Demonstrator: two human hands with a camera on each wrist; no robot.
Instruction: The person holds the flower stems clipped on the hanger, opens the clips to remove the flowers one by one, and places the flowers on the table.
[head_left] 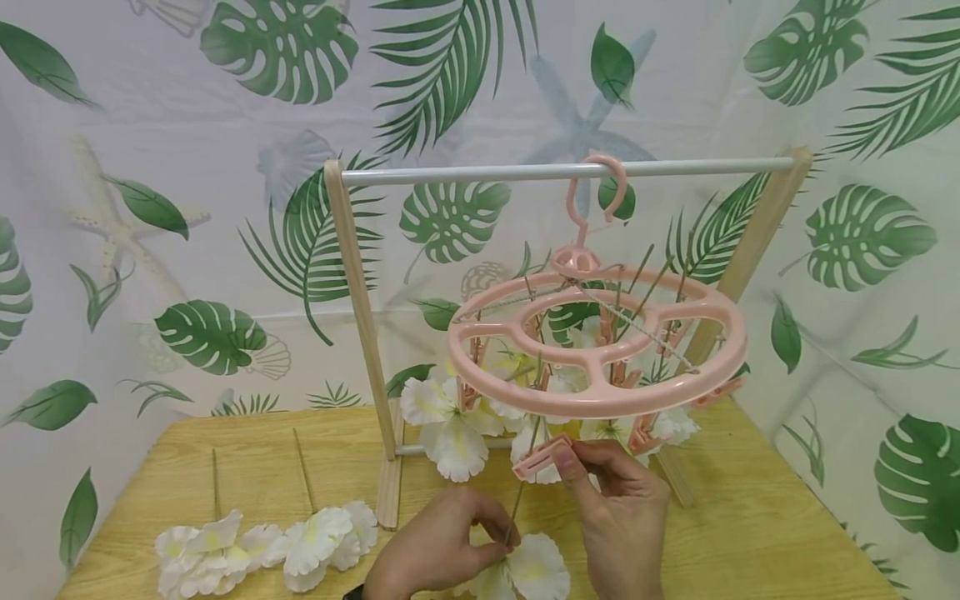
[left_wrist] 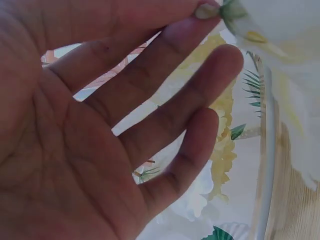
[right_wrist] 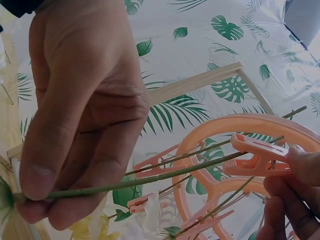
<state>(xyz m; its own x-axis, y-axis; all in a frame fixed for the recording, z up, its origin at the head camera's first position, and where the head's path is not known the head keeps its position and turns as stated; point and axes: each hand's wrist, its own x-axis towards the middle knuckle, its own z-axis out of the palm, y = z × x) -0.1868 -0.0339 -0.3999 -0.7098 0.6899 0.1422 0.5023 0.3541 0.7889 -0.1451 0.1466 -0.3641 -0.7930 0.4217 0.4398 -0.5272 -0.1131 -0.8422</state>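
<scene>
My left hand (head_left: 444, 537) pinches a white artificial flower (head_left: 538, 570) at the base of its bloom, between thumb and fingertips; the other fingers spread loosely in the left wrist view. The flower's green stem (right_wrist: 135, 181) runs up to a pink clothespin (right_wrist: 260, 155). My right hand (head_left: 624, 515) squeezes that clothespin's handles between thumb and fingers, its jaws parted at the stem's upper part. The clothespin is just under the front rim of a round pink drying hanger (head_left: 525, 400). Other white flowers (head_left: 453, 425) hang upside down from the hanger's clips.
The hanger's hook (head_left: 617, 187) sits over the white rail (head_left: 480, 173) of a wooden-legged rack (head_left: 360, 317). Two more flower stems with white blooms (head_left: 318, 537) lie on the wood-grain table (head_left: 172, 467) at left. A leaf-print cloth (head_left: 225, 250) covers the wall behind.
</scene>
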